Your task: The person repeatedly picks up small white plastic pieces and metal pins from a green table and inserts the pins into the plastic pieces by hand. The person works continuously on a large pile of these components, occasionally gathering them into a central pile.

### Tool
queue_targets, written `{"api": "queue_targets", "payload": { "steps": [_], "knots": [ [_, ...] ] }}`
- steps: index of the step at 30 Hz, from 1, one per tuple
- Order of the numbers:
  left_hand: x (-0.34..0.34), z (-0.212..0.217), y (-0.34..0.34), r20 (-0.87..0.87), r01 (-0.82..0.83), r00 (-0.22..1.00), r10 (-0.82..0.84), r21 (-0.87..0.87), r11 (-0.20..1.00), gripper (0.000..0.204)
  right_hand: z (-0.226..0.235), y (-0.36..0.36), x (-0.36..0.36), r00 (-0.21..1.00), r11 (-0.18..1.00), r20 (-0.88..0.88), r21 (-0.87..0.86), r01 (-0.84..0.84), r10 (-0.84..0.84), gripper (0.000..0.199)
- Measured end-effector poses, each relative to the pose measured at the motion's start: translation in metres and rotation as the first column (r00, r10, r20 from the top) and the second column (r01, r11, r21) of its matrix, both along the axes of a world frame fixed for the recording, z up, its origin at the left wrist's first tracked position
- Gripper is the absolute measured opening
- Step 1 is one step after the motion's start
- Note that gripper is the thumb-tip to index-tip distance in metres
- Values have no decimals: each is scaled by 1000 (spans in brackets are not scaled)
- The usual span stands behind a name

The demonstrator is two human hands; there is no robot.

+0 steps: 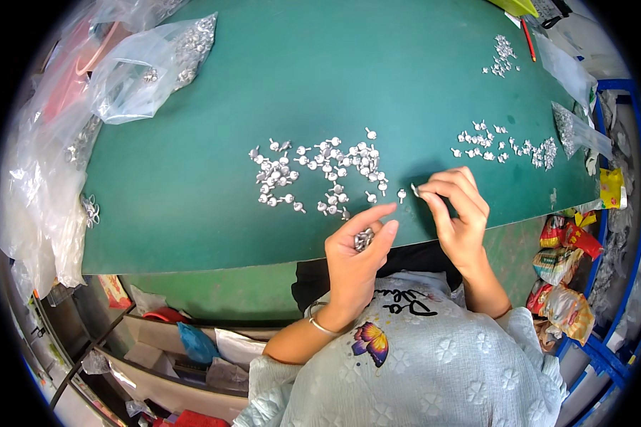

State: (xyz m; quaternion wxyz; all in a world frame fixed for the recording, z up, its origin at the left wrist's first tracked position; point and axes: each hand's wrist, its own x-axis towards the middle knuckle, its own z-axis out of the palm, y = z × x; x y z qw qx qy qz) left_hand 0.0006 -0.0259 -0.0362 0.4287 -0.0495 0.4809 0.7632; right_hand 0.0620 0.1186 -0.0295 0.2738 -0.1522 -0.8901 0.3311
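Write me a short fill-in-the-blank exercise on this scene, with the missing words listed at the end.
1. The left hand holds ____ metal pieces than the right hand.
2. The tabletop is ____ in color.
3. A colorful ____ decorates the pale shirt.
4. A slim red stick lies toward the person's ____ side.

Missing words: more; green; butterfly; right.
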Motion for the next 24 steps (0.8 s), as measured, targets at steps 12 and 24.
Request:
{"api": "queue_targets", "payload": {
  "steps": [12,24],
  "knots": [
    [-4,0,-2,-132,-138,983,130,-56,989,19,-1,4,7,999,1000,44,1,-25,25,12],
    [-3,-2,-15,-146,-187,974,176,-65,980,14,-15,-12,17,966,969,142,93,-230,216,16]
  ]
}}
